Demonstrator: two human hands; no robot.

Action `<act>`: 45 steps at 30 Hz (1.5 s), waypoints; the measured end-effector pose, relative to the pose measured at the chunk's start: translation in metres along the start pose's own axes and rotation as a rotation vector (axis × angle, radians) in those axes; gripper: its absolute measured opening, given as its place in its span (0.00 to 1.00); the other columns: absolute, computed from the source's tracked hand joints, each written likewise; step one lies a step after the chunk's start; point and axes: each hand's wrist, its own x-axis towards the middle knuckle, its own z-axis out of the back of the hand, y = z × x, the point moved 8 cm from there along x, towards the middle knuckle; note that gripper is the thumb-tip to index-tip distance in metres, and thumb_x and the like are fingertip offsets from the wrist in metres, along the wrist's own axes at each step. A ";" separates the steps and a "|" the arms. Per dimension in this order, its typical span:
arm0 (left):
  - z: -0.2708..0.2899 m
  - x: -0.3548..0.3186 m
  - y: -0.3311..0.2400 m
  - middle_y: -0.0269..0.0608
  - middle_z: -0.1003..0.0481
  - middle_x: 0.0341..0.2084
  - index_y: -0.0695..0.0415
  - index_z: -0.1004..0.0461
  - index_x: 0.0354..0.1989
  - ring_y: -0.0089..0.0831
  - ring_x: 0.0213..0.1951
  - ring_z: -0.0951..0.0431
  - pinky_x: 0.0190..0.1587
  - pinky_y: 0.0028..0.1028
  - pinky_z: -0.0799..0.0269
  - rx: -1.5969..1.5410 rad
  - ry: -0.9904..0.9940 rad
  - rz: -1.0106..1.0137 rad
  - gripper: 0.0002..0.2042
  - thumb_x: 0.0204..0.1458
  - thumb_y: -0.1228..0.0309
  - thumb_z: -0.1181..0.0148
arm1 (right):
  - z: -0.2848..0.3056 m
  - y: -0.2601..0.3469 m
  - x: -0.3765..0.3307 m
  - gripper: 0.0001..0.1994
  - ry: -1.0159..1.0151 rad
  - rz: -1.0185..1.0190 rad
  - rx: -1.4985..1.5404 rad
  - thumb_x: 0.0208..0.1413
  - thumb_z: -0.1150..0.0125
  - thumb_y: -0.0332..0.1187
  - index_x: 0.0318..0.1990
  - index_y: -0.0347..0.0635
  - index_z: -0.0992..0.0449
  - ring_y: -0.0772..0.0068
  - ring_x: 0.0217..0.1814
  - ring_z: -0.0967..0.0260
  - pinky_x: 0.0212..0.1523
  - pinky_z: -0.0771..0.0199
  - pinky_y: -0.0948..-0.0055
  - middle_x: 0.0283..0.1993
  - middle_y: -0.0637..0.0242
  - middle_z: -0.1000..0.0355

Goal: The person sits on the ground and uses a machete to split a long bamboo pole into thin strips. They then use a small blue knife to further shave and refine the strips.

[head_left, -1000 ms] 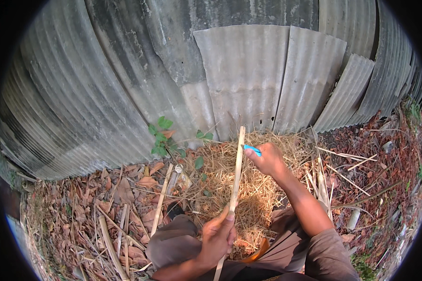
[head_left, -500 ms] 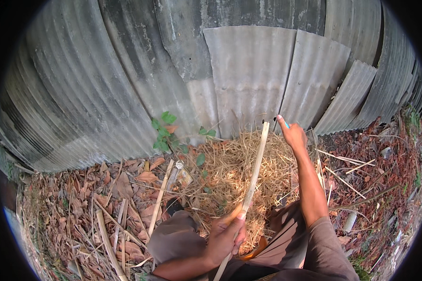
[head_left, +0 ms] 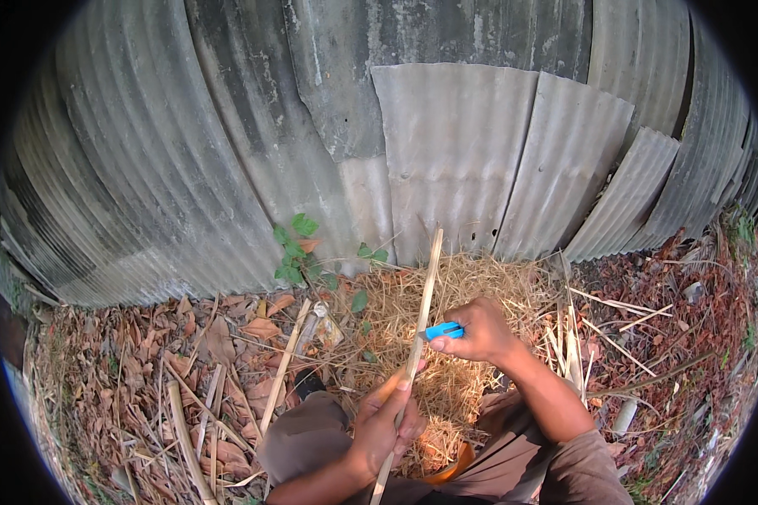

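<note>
Head view: stick (head_left: pixel 429 286) was clamped by left fingers (head_left: pixel 393 402), cutter (head_left: pixel 437 331) by right fingers (head_left: pixel 477 320); the left could be nicked by blade slips.

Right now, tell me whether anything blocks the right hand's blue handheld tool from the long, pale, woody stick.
Nothing visible does: the blue tool in the right hand appears to touch the stick, beyond the left hand.
</note>
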 end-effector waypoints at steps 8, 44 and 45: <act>-0.001 -0.003 0.009 0.29 0.46 0.07 0.59 0.43 0.64 0.18 0.09 0.49 0.19 0.21 0.45 0.061 -0.007 0.007 0.22 0.64 0.61 0.58 | 0.016 -0.042 0.021 0.34 -0.144 -0.116 -0.194 0.38 0.44 0.71 0.11 0.44 0.28 0.56 0.13 0.34 0.19 0.34 0.59 0.10 0.60 0.35; -0.015 -0.022 0.034 0.31 0.37 0.10 0.57 0.38 0.61 0.15 0.10 0.40 0.12 0.18 0.45 0.387 0.134 0.014 0.20 0.62 0.64 0.52 | 0.069 -0.191 0.003 0.41 -0.440 -0.776 0.009 0.48 0.61 0.75 0.09 0.41 0.37 0.64 0.15 0.40 0.20 0.43 0.60 0.09 0.64 0.41; -0.016 -0.022 0.031 0.31 0.37 0.10 0.57 0.37 0.61 0.16 0.09 0.40 0.11 0.19 0.45 0.386 0.166 -0.050 0.20 0.62 0.64 0.51 | 0.065 -0.186 0.007 0.41 -0.427 -0.746 0.012 0.48 0.61 0.75 0.09 0.42 0.39 0.66 0.15 0.43 0.20 0.44 0.61 0.09 0.66 0.43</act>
